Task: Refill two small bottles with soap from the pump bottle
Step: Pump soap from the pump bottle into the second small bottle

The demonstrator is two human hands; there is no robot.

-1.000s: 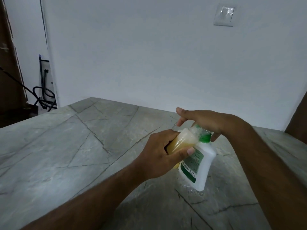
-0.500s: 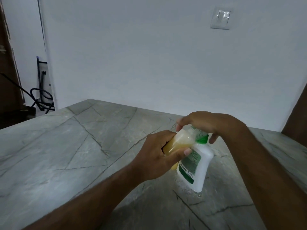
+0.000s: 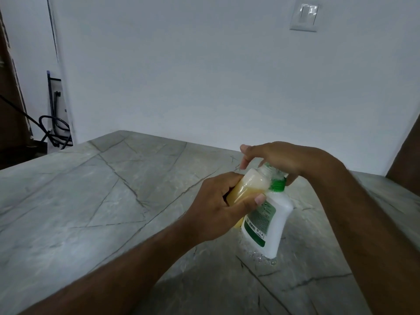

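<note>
Grey veined stone worktop (image 3: 95, 201), smooth, carries a white plastic pump bottle (image 3: 272, 226) near its right edge, tilted, green collar uppermost, suds at its base. Left hand (image 3: 218, 208) grips a translucent small bottle (image 3: 252, 185) of amber soap, neck pointing up-right toward the collar. Right hand (image 3: 277, 160) curls over the pump head, hiding it.

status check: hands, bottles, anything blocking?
Left hand grips small bottle, tilted, amber soap inside. Right hand on top of white pump bottle, fingers curled. Suds on counter at base. Nothing blocking.
</note>
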